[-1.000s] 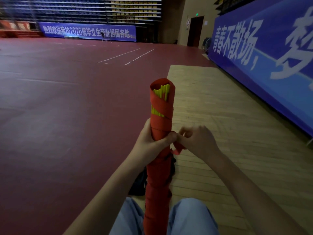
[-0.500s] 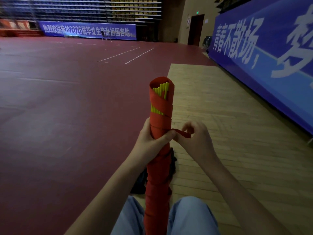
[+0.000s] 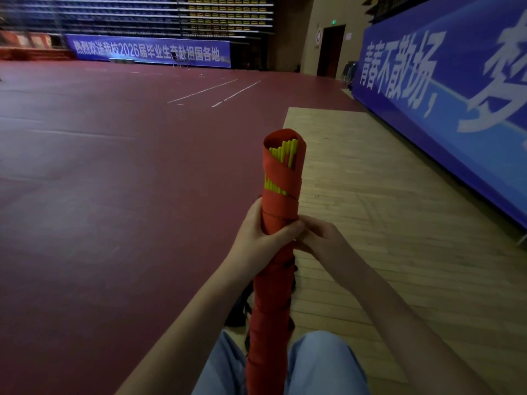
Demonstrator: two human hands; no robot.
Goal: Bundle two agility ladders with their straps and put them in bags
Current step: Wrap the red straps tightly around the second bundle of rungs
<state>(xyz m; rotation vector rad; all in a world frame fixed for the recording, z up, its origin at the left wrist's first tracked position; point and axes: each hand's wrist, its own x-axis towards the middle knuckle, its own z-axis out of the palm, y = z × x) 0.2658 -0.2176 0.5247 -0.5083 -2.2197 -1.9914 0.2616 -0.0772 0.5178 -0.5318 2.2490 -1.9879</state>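
Left hand (image 3: pixel 258 240) grips red fabric-wrapped cylindrical bundle (image 3: pixel 273 286); right hand (image 3: pixel 319 240) touching.

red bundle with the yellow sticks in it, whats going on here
A seated person holds a rolled agility ladder upright between their knees, with yellow rungs showing at the top. The left hand grips it round the middle. The right hand curls its fingers at the red strap wound round it, beside the left thumb, apparently securing the end, which is hidden. A dark bag lies on the floor behind; this ladder is not bagged yet.
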